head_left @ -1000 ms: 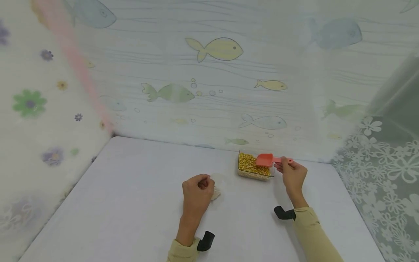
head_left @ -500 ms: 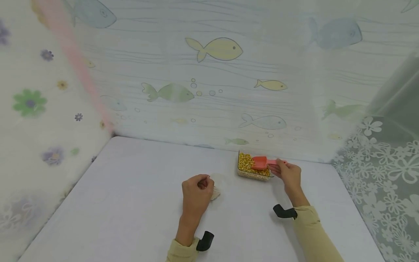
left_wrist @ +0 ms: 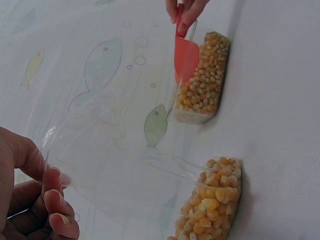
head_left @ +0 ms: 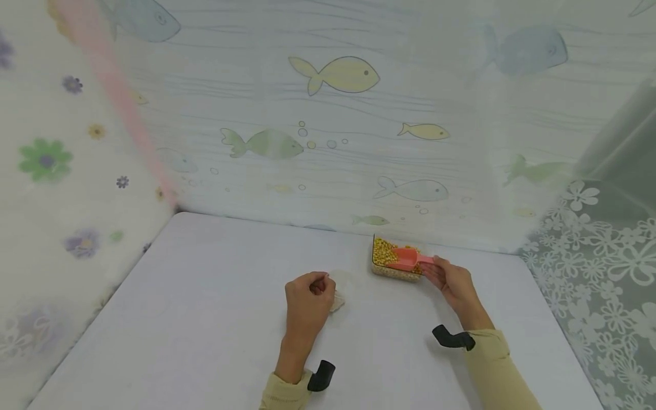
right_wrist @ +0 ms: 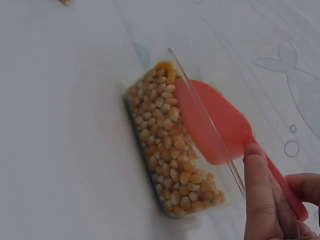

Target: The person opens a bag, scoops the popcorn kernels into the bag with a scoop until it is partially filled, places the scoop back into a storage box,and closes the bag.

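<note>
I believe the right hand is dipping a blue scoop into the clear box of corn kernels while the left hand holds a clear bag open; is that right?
Not quite: the scoop is red, not blue, as the right wrist view shows. The rest stands: the right hand dips it into the clear box of corn kernels, while the left hand holds the clear bag open.

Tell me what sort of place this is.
Probably a small tabletop booth set up for recording, not a kitchen: a plain white table is walled in by printed fish curtains, and the right hand holds a red scoop over a clear tray of corn kernels.
</note>
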A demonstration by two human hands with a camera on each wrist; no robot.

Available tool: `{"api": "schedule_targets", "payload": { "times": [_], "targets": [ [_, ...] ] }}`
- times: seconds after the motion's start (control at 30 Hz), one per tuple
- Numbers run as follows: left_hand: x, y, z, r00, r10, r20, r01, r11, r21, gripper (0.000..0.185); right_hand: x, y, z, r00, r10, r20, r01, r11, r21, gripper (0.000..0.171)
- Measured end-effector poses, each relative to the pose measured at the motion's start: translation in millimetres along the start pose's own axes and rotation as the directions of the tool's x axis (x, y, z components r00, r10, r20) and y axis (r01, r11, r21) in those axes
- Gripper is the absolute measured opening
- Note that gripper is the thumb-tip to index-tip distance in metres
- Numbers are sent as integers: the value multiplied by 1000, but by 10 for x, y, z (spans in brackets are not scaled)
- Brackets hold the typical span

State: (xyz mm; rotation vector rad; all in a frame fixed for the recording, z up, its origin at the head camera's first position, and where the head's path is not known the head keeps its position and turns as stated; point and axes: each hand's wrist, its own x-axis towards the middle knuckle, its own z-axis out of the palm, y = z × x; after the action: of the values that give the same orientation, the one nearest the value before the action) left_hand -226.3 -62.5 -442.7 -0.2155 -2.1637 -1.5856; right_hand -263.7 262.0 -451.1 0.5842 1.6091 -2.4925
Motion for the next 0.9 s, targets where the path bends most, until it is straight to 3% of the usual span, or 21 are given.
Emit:
{"api": "schedule_targets", "payload": {
  "times": [0.23,0.37,0.73,0.9],
  "targets": [
    [6,6,-2,1000,20,-3,-20,1000,11,9,-2,74,-45,998,30,51,-36,990,136,23],
    [8,9,-1,1000,17,1,-17,1000,9,9,8,119,-75,997,52,58,-65,968,243,28],
    [-4,-11,5,1000,6,0,-6,1000,0,10,16,207,-133,995,81,63,-101,884,456,27],
    [-4,-13,2,1000,4,4,-4,1000,-5,11,-12,227,-139,996,51,75,-83,842,534,26]
  ]
}}
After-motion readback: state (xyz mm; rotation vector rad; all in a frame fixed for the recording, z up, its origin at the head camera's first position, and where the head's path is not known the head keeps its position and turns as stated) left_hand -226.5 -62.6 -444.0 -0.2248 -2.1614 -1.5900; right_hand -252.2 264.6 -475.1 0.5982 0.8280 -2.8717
